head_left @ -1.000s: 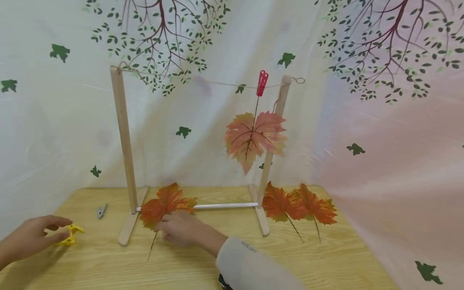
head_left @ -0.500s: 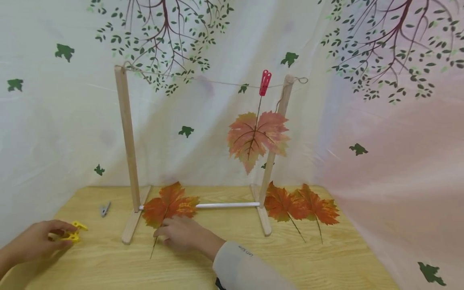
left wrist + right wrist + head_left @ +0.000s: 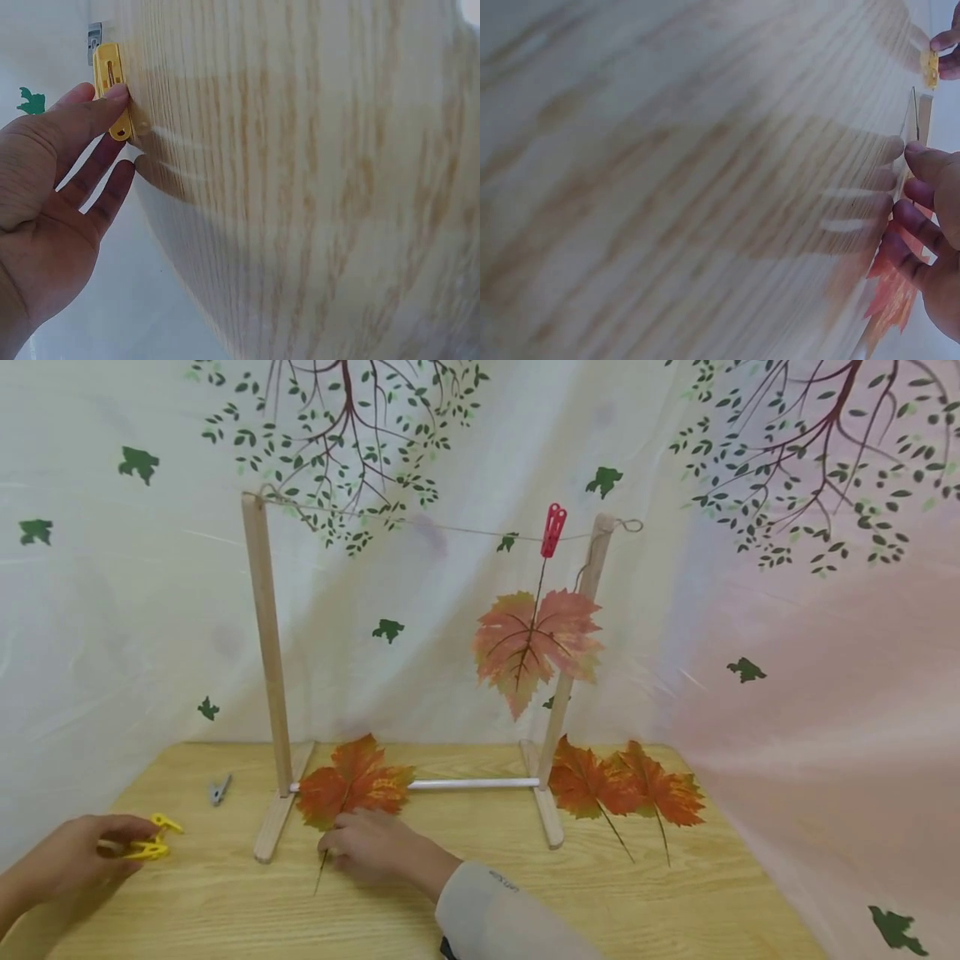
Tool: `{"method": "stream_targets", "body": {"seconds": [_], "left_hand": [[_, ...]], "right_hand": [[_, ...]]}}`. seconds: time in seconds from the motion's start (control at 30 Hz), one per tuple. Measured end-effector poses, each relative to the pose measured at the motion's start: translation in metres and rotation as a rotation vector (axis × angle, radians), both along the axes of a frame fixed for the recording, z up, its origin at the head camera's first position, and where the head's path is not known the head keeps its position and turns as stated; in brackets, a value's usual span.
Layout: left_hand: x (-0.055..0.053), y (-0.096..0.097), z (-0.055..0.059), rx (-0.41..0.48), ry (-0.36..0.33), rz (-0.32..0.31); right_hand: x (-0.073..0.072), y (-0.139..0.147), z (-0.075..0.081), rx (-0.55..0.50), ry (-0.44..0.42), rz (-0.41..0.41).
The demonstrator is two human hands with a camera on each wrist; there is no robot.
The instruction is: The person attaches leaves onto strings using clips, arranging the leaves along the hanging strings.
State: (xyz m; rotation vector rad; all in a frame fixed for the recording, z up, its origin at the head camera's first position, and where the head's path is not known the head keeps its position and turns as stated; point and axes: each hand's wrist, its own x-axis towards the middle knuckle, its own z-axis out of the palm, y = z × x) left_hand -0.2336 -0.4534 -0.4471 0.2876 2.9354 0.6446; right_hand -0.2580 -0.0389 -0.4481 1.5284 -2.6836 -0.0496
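At the lower left of the head view, my left hand [image 3: 67, 858] pinches a yellow plastic clothespin [image 3: 109, 64] between thumb and forefinger, its ends jutting past my fingertips. Lower centre, my right hand [image 3: 378, 843] pinches the thin dark stem [image 3: 323, 868] of an artificial maple leaf [image 3: 356, 781]; the stem's tip sticks out below my fingers. The blade spreads just above my knuckles in the frame, orange-red, jagged, yellow-green towards its edges, hiding part of the white rod [image 3: 476, 784].
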Motion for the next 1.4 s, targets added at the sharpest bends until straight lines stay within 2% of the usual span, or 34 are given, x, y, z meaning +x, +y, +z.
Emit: {"method": "stream_targets", "body": {"seconds": [0.3, 0.57, 0.8, 0.9, 1.1, 1.2, 1.4], "left_hand": [[-0.002, -0.01, -0.01, 0.025, -0.011, 0.029], [0.002, -0.006, -0.01, 0.03, -0.097, 0.082], [0.005, 0.0, -0.006, 0.039, -0.152, 0.078], [0.005, 0.002, -0.005, 0.04, -0.149, 0.073], [0.005, 0.001, -0.002, 0.029, -0.102, 0.041], [0.005, 0.001, -0.001, 0.031, -0.09, 0.022], [0.009, 0.004, 0.0, 0.049, -0.096, 0.018]], "right_hand": [[0.002, 0.0, 0.002, 0.012, 0.018, 0.012], [0.001, 0.002, 0.0, 0.008, 0.004, -0.004], [-0.002, 0.004, -0.002, -0.008, 0.043, 0.023], [-0.003, 0.007, -0.002, -0.018, 0.048, 0.034], [-0.005, 0.014, 0.003, -0.07, -0.027, 0.045], [-0.006, 0.016, 0.005, -0.077, -0.021, 0.061], [-0.008, 0.021, 0.008, -0.118, -0.048, 0.046]]}}
